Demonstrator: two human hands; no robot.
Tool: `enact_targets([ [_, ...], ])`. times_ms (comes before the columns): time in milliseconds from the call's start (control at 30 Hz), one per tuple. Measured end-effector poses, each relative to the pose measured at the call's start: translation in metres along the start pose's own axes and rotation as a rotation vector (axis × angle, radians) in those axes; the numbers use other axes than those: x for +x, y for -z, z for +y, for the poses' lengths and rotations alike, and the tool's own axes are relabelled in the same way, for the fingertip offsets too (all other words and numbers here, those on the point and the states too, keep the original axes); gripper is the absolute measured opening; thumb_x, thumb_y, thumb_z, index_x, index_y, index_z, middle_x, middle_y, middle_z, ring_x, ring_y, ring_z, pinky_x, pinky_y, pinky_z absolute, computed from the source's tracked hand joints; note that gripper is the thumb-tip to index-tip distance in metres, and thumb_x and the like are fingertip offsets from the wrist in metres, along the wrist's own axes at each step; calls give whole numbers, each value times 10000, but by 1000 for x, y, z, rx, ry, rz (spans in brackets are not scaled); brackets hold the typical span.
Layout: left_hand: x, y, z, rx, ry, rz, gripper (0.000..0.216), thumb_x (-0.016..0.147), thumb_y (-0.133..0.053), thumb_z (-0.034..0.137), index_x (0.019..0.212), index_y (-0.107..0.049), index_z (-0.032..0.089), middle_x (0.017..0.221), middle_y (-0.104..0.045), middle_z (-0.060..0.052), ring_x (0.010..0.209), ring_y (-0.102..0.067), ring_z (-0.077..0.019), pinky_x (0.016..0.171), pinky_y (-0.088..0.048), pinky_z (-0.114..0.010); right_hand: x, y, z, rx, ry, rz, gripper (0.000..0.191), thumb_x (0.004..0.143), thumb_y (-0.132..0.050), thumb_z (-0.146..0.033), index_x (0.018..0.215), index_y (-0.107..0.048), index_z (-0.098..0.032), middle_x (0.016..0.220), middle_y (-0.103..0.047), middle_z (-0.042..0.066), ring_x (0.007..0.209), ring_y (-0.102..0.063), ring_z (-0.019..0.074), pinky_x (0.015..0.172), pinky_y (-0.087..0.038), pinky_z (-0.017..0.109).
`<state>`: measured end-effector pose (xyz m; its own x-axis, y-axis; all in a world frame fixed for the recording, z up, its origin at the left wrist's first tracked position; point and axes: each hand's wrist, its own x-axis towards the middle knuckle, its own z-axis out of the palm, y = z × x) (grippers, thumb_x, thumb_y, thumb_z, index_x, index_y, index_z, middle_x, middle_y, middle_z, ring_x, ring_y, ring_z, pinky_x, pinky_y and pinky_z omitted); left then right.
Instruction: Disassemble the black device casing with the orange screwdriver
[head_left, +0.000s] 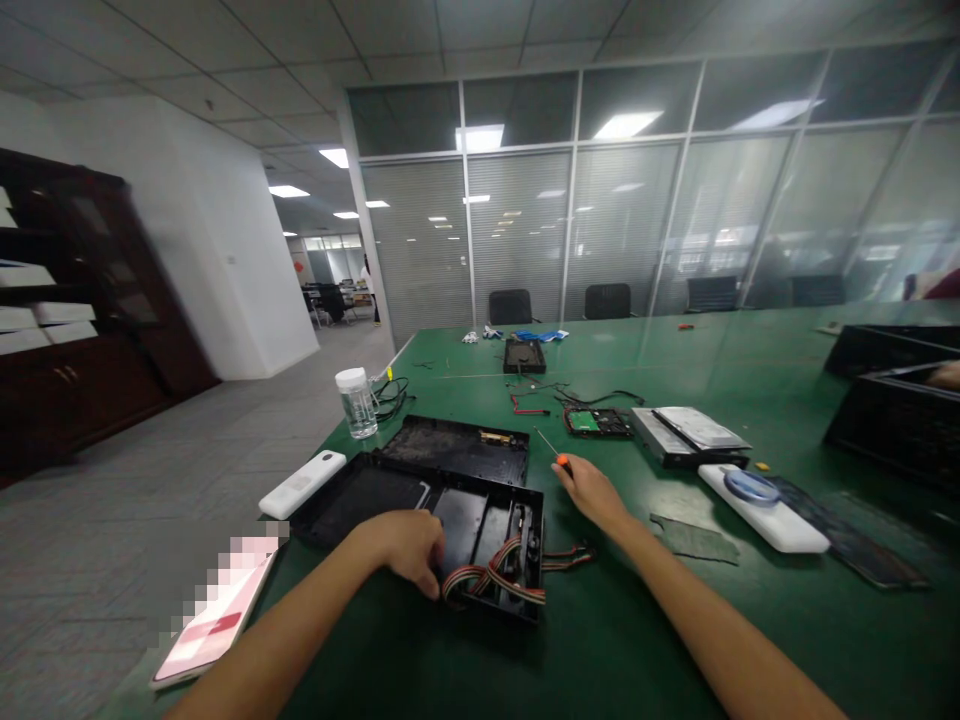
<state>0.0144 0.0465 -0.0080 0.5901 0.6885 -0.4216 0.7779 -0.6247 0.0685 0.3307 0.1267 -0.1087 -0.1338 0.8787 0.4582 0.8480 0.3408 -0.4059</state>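
An opened black device case [420, 505] lies on the green table [615, 640] in front of me, with a bundle of red and brown wires [495, 578] spilling from its right end. My left hand [405, 548] rests inside the case, fingers curled down against it beside the wires. My right hand [592, 490] is closed around a small screwdriver with an orange handle [559, 459], its thin shaft pointing up and left. The case's loose black cover [457, 447] lies just behind it.
A phone [217, 620] and a white power bank [302, 483] lie near the left edge. A clear bottle [357, 402] stands behind them. A circuit board [596, 422], a drive [686, 435], a white device [761, 505] and black crates [892, 420] sit to the right.
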Motion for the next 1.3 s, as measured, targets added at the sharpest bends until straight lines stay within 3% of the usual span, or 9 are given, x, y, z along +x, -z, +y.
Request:
enact_targets([
  [100,29,19,-21,-153,-97,70,354,734,-598,353,1061,-607,219,872,-669,-14,731,-618,-145,615,-456,-200,-1,-1,-4,51,-5,-12,296,875,-350,-419,920,-550,-207,882,-608,61,853,-553,200,744,-389,295],
  [200,64,19,-37,108,-16,325,262,714,-594,179,967,-649,225,880,-664,-40,813,-606,-180,677,-448,-236,-2,-2,-2,105,9,-72,291,867,-360,-416,874,-560,-204,859,-607,51,816,-553,190,735,-395,294],
  [333,96,1,-56,391,-92,464,180,720,-535,56,754,-661,180,762,-638,-74,748,-597,-194,618,-436,-257,-1,-6,3,147,5,-107,299,863,-363,-413,877,-568,-196,860,-610,55,813,-552,191,740,-397,301],
  [533,99,-15,-81,540,-349,569,127,791,-486,95,721,-580,143,718,-572,-74,689,-532,-182,567,-401,-263,2,2,-10,173,-33,-114,353,860,-347,-448,795,-582,-193,758,-633,46,728,-575,182,674,-400,276],
  [667,96,-17,-87,557,-379,611,121,834,-433,99,789,-537,141,748,-549,-71,702,-504,-178,585,-392,-270,-2,5,-26,210,-141,-289,451,851,-319,-511,635,-542,-185,539,-598,12,450,-531,127,480,-363,222],
  [767,97,-13,-83,520,-355,613,118,854,-406,112,862,-520,142,785,-554,-68,724,-509,-179,602,-395,-270,-6,0,-33,288,-203,-424,471,842,-316,-531,614,-530,-179,524,-605,9,373,-513,104,414,-350,200],
  [933,102,6,-45,290,-275,620,139,871,-380,138,916,-511,149,866,-571,-66,798,-533,-171,695,-405,-257,-7,-6,-35,369,-256,-440,447,833,-344,-517,621,-538,-175,528,-617,12,379,-535,105,404,-360,195],
  [1100,117,9,-1,-16,-307,594,155,840,-449,187,957,-549,173,840,-610,-44,786,-559,-167,701,-402,-237,-3,1,-29,291,-198,-309,431,824,-371,-510,612,-559,-185,514,-606,2,400,-529,116,417,-336,208],
  [1300,133,-9,5,-145,-260,572,168,812,-484,169,812,-652,158,783,-658,-55,748,-589,-162,723,-406,-234,2,1,-18,225,-174,-181,462,826,-355,-536,627,-574,-181,525,-594,0,480,-530,132,481,-341,225],
])
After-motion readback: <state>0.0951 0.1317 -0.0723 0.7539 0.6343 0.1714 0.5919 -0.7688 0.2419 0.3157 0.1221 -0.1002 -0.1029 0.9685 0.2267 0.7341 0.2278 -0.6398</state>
